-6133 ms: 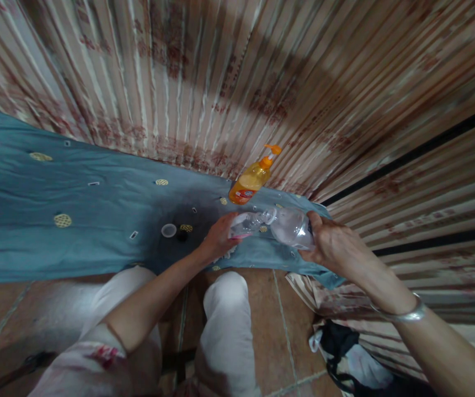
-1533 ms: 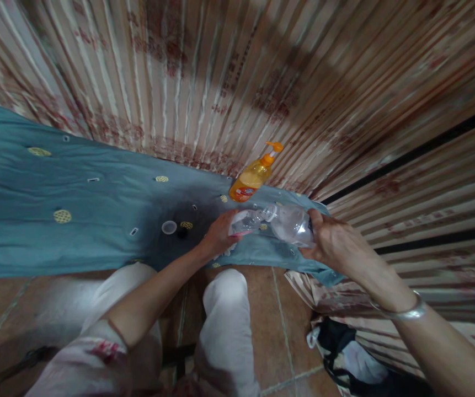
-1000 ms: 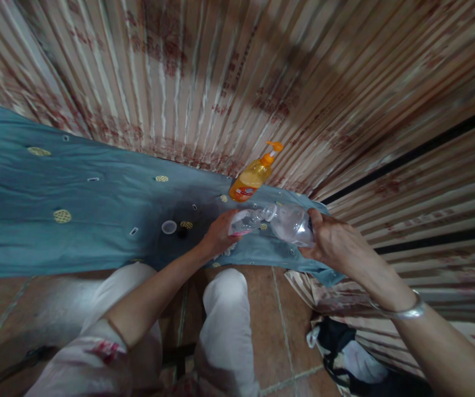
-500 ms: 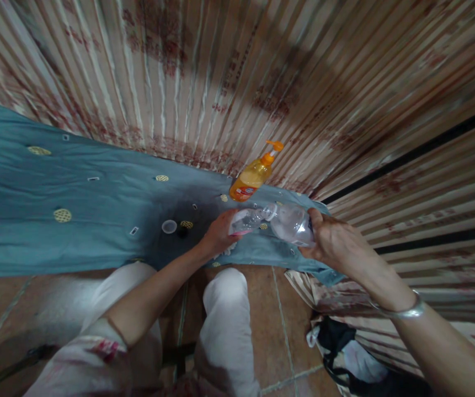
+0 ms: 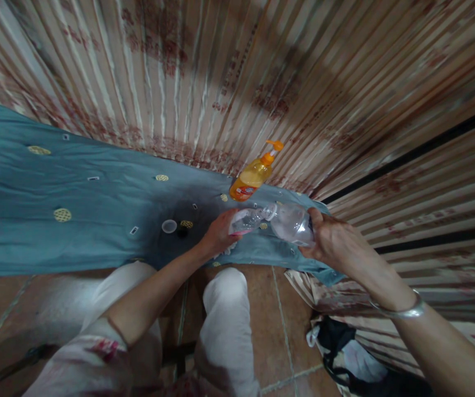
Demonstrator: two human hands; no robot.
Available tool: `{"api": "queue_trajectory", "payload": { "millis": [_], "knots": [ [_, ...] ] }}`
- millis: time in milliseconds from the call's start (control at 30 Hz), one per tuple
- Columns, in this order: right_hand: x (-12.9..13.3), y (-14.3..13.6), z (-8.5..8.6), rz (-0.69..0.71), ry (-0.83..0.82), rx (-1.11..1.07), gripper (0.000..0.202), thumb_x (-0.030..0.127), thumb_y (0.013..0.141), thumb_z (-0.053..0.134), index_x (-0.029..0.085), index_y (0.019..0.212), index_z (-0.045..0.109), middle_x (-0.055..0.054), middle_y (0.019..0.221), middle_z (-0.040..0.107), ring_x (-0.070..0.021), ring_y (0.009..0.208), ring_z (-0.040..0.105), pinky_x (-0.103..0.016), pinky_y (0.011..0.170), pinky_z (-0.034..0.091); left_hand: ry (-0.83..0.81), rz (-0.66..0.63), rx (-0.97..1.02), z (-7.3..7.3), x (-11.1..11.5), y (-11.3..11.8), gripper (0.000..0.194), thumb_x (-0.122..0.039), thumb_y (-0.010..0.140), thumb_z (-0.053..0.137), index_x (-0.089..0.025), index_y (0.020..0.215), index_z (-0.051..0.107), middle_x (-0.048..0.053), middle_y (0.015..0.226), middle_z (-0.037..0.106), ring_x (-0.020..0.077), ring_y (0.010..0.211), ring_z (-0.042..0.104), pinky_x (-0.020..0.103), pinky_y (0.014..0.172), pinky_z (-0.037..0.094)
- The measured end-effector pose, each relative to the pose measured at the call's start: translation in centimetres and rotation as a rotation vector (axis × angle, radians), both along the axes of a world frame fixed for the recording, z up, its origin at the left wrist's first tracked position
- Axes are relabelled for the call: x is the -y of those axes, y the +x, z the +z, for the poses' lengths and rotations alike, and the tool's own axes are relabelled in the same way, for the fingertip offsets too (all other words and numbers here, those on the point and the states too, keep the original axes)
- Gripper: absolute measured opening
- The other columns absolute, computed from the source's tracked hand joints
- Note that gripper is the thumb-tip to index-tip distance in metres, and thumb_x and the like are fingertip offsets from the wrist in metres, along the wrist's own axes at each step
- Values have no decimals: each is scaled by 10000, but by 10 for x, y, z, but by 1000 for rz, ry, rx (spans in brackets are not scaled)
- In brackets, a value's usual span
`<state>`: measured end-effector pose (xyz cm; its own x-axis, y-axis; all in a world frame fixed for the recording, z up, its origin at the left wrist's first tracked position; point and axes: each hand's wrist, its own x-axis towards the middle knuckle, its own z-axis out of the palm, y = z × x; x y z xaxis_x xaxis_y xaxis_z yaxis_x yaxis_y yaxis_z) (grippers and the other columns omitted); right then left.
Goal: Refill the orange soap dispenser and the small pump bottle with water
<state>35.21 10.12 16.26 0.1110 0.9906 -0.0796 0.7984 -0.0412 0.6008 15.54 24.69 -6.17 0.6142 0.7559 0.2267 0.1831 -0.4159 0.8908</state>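
Clear bottle (image 5: 289, 222) tilted, neck meeting small container (image 5: 243, 221); contents unclear from my feed. Right hand (image 5: 332, 242) grip closed on bottle, left hand (image 5: 219, 234) grip closed on container, above blue cloth (image 5: 96, 204); orange pump bottle (image 5: 254, 176) just behind.

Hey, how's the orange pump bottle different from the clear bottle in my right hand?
The orange pump bottle stands on the blue cloth, untouched; the clear bottle is tipped sideways in the right hand, its neck toward a smaller clear container held by the left hand. One holds amber liquid under a pump head; the other is see-through with no pump. Both look like plastic.
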Motion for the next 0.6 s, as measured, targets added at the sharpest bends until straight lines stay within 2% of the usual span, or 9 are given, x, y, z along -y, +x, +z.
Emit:
{"api": "queue_trajectory", "payload": {
  "millis": [133,267,467,600],
  "knots": [
    [-1,0,0,3,0,5,419,366,915,775,117,1204,601,-190,940,821,-341,849,825,-320,655,480,5,14,-7,-1,0,0,716,-284,814,852,-238,1493,629,155,1584,723,376,1468,688,574,1290,518],
    [0,1,-1,26,11,6,450,386,897,791,118,1204,601,-186,938,819,-342,838,818,-323,653,477,9,21,-8,-3,-1,1,717,-296,809,866,-255,1488,637,145,1582,726,375,1473,685,568,1293,521],
    [0,0,0,10,2,6,414,370,930,773,113,1205,601,-197,974,826,-332,859,828,-324,677,486,7,27,13,-6,0,2,720,-368,827,875,-254,1496,633,145,1581,726,387,1464,690,575,1291,529],
    [-2,-3,2,-18,-13,3,408,353,929,779,107,1203,603,-194,984,830,-338,868,836,-328,672,487,8,31,-5,-4,0,2,722,-319,823,867,-232,1500,631,160,1601,709,391,1486,675,573,1303,519]
  ]
}}
